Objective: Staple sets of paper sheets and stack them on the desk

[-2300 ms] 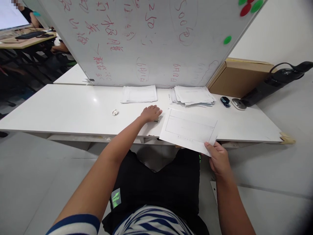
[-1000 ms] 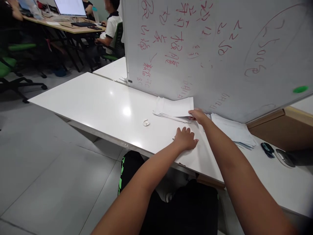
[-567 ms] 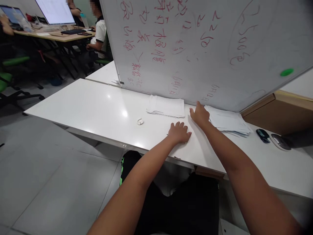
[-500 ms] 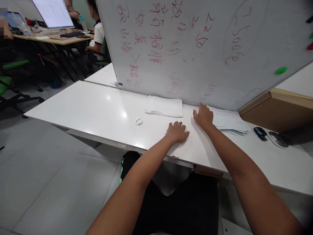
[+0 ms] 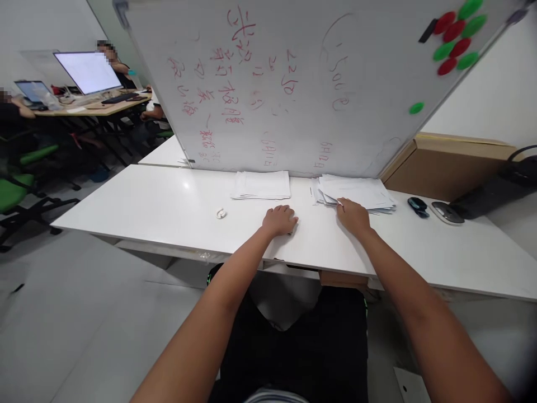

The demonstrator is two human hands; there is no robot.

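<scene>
My left hand (image 5: 280, 220) rests on the white table (image 5: 146, 201) near its front edge. Its fingers are curled down over a small dark thing that barely shows. My right hand (image 5: 353, 215) is at the near edge of the right stack of papers (image 5: 361, 190), fingers curled and pinching the edge of a sheet there. A second, neater paper stack (image 5: 262, 184) lies to the left, just beyond my left hand, and neither hand touches it.
A whiteboard (image 5: 293, 84) with red writing and magnets stands along the table's back edge. A small white clip (image 5: 221, 213), a cardboard box (image 5: 444, 165), a dark small object (image 5: 418, 206), a grey oval (image 5: 447, 212) and a black device (image 5: 495, 187) are about. People sit at a far-left desk with a monitor (image 5: 88, 71).
My right hand laid a single sheet on the left stack, then swung right to the right stack and drew back to its near edge. My left hand stayed put and its fingers curled.
</scene>
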